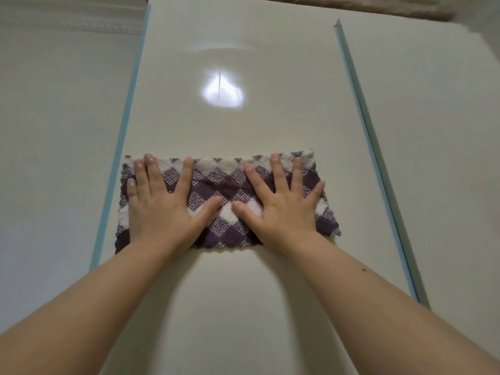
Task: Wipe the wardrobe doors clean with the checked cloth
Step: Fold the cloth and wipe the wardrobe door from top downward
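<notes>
Flat against the glossy cream wardrobe door panel [243, 125], we pressed the purple-and-white checked knitted cloth [224, 190], which lay spread out as a wide rectangle under both palms. Our left hand [159, 209] covered the cloth's left portion with its fingers splayed and pointing upward, released rather than clenched, holding nothing but bearing on the fabric. Our right hand [284, 207] did the same on the right portion, fingers fanned and flat. The two thumbs pointed toward each other across the middle of the cloth, close together but apart, with a white patch of the check showing between them. Just beyond the left hand's little finger, the cloth's edge reached near the pale blue edge strip [119, 158] running along the panel. Well beyond the right hand's outer side, a second pale blue strip [373, 147] divided this panel from the neighbouring cream door [433, 131]. Above our fingertips, a bright round reflection of light [223, 90] sat on the panel. Both bare forearms reached up from the lower corners.
</notes>
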{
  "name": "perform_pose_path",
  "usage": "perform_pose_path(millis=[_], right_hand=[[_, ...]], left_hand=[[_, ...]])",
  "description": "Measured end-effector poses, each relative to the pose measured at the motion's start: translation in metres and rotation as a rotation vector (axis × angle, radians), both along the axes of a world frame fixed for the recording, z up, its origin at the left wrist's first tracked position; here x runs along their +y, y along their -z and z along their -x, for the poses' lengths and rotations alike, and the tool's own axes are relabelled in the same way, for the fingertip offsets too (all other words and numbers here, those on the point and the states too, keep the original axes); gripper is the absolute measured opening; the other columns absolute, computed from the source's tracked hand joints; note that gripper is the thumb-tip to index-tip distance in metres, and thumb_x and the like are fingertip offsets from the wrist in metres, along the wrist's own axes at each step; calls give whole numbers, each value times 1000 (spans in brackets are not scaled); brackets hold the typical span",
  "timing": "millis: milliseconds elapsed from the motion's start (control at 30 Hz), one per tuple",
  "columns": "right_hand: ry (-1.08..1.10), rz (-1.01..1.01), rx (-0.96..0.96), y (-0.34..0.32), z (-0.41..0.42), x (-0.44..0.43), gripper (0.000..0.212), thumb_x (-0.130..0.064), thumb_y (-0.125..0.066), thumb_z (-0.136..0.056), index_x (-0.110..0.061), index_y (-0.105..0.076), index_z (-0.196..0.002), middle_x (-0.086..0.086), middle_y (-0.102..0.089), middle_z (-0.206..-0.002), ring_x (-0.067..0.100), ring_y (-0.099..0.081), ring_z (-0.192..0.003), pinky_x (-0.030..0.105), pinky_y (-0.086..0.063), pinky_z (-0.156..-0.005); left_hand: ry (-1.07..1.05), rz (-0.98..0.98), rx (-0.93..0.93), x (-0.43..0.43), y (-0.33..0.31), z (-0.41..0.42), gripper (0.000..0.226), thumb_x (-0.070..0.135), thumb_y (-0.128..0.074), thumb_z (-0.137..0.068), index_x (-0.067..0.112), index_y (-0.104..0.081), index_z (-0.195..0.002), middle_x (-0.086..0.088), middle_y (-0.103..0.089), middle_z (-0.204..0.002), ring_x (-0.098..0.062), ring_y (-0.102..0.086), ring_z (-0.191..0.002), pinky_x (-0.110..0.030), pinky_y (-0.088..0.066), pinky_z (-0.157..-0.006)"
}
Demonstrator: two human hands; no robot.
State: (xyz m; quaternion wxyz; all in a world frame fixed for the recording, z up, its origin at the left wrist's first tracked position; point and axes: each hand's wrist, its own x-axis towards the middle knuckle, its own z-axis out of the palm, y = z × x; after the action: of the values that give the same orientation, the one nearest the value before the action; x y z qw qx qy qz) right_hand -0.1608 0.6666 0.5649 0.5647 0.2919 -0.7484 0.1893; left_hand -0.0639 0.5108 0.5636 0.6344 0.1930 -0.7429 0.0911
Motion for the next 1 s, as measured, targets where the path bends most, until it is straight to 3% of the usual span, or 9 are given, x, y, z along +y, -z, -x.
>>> perform_pose_path(millis=[200, 600, 800, 1000], right_hand=[[49, 76, -53, -7, 33, 49, 71, -80, -14, -77, -56, 13, -138, -3, 23, -155, 34, 27, -138, 71, 8, -101], [21, 192, -97, 52, 69, 92, 77, -83, -2, -69, -55, 13, -138, -4, 17, -157, 27, 23, -141, 59, 6, -109], [18, 188, -153, 113, 63, 89, 75, -81, -5, -69, -53, 15, -136, -3, 15, -157, 27, 23, -141, 62, 4, -108], [28, 189, -207, 130, 54, 83, 74, -79, -5, -71, -51, 16, -136, -1, 16, -157, 29, 23, -140, 64, 6, -106]], left_hand=[[-31, 15, -25, 53, -14, 32, 94, 90, -4, -58, 49, 12, -140, -19, 25, -151, -37, 22, -138, -57, 8, -108], [19, 103, -33, 97, 29, 71, 90, 89, -7, -64, 47, 12, -140, -15, 20, -153, -38, 23, -137, -56, 13, -107], [71, 171, 56, 91, 96, 74, 87, 83, -22, -70, 36, -22, -143, -22, -8, -154, -43, -1, -140, -55, 7, -108], [72, 186, 57, 86, 108, 68, 87, 82, -28, -69, 35, -29, -142, -22, -14, -153, -43, -8, -139, -56, 2, -108]])
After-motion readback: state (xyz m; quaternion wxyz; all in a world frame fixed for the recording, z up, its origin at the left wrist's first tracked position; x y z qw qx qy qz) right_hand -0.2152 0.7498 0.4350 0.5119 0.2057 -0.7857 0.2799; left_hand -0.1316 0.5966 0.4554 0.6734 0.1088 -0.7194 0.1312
